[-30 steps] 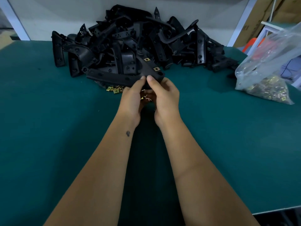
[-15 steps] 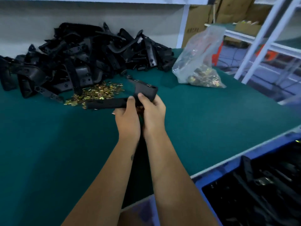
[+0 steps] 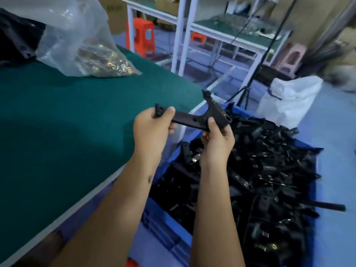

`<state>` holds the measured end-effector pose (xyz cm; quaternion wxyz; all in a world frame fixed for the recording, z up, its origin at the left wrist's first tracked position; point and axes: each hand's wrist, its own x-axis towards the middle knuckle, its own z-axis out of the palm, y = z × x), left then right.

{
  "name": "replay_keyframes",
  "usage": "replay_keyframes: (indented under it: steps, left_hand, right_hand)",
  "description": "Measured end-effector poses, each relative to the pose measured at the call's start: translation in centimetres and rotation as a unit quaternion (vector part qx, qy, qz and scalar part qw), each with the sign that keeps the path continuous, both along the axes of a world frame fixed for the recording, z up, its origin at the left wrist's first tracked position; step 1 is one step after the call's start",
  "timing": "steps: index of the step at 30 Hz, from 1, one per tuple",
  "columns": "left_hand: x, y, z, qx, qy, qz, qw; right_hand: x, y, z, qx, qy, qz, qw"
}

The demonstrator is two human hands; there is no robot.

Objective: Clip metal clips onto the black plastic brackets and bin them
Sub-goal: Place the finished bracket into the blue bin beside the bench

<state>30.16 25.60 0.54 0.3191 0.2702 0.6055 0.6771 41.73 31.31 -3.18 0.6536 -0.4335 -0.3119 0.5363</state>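
Observation:
A black plastic bracket (image 3: 192, 120) with small metal clips on its forked right end hangs in the air past the table's right edge. My left hand (image 3: 152, 130) grips its left end. My right hand (image 3: 217, 139) holds its right part from below, thumb on top. Below them stands a blue bin (image 3: 165, 234) heaped with black brackets (image 3: 269, 180) that carry clips. A clear plastic bag of metal clips (image 3: 100, 60) lies on the green table (image 3: 57, 122) at the back.
More black brackets (image 3: 15, 37) lie at the table's far left corner. A white sack (image 3: 290, 99) stands on the floor beyond the bin. White-framed benches (image 3: 221, 33), an orange stool (image 3: 142, 35) and a pink stool (image 3: 292, 56) stand further back.
The view has swung right from the table to the bin. Both hands have carried the bracket from above the table out past its edge, and they now hold it further apart.

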Motion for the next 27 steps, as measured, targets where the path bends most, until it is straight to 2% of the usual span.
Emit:
replay_keyframes:
  steps: [3, 5, 8, 12, 15, 22, 25, 27]
  left_hand:
    - [5.1, 0.8, -2.0, -0.031, 0.013, -0.072, 0.997]
    - [7.8, 0.6, -4.2, -0.075, -0.019, -0.119, 0.99]
    - [10.2, -0.7, -8.0, -0.134, -0.145, -0.147, 0.969]
    - [10.3, -2.0, -10.8, -0.184, -0.352, -0.11, 0.911]
    - [8.8, -2.3, -11.5, -0.174, -0.426, -0.1, 0.882]
    - [6.1, -2.5, -12.2, -0.183, -0.403, -0.2, 0.874]
    - [6.8, -2.4, -11.8, -0.192, -0.339, -0.257, 0.884]
    - [7.4, -2.2, -11.1, -0.23, -0.259, -0.3, 0.889]
  right_hand:
    - [3.8, 0.5, -2.1, -0.048, 0.021, -0.076, 0.996]
    - [5.9, 0.6, -3.6, -0.078, 0.028, -0.133, 0.988]
    - [7.9, 0.5, -6.0, -0.114, -0.033, -0.189, 0.975]
    - [8.3, 0.0, -8.6, -0.145, -0.103, -0.181, 0.967]
    - [7.7, -0.2, -9.8, -0.151, -0.134, -0.209, 0.957]
    - [7.2, 0.5, -10.3, -0.217, -0.257, -0.253, 0.907]
    - [6.9, 0.8, -9.6, -0.231, -0.293, -0.297, 0.879]
    - [6.0, 0.6, -9.0, -0.2, -0.309, -0.33, 0.869]
